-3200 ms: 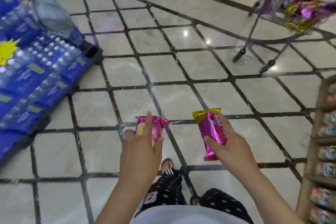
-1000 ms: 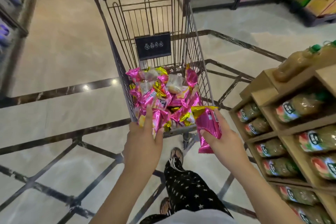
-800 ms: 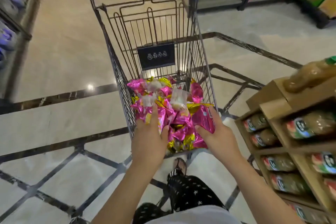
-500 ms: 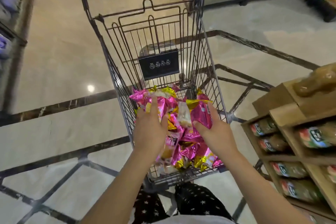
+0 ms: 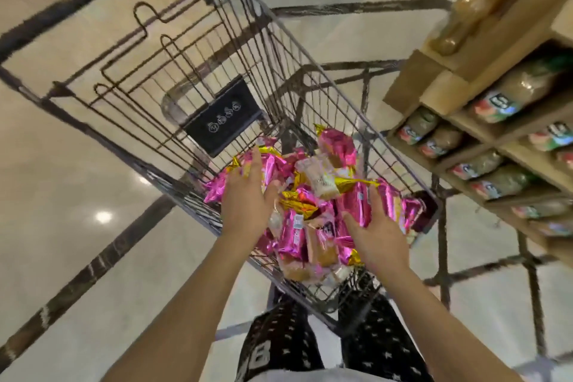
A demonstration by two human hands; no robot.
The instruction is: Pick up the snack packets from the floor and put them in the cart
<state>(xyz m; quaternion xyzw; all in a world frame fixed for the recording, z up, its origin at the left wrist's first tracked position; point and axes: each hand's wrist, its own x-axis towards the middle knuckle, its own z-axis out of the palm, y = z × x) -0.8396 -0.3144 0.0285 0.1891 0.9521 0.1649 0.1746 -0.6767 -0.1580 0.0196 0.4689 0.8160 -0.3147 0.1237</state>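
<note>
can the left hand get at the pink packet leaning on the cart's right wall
Probably yes. The left hand is over the open-topped cart, and only the low pile of snack packets lies between it and that pink packet.

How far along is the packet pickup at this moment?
Done: a pile of snack packets lies in the cart. In hand: both hands are over the basket. The right hand pinches a pink packet just above the pile, and the left hand, fingers straight, is at the pile's far side. Left: letting the pink packet go. The floor in view shows no packets, but much of it is out of frame.
</note>
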